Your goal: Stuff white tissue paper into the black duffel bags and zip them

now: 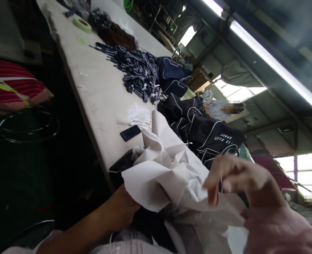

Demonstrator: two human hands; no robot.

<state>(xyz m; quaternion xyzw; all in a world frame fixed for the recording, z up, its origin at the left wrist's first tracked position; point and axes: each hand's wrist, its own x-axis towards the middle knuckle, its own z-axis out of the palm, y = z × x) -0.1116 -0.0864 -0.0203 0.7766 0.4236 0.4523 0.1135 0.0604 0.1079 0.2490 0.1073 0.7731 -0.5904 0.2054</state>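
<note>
Paper (153,178) beside black bags (207,135)

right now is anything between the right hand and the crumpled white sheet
Nothing visible stands between the right hand and the crumpled white sheet; whether they touch is unclear. The black bags lie beyond the sheet.

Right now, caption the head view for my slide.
Left hand partly hidden by crumpled white paper, right hand before it, near black sports bags and a smartphone.

Black phone (130,133) on a pale table (95,98), green tape roll (81,27), red striped fabric (14,86), lit ceiling tubes (274,64)
</note>
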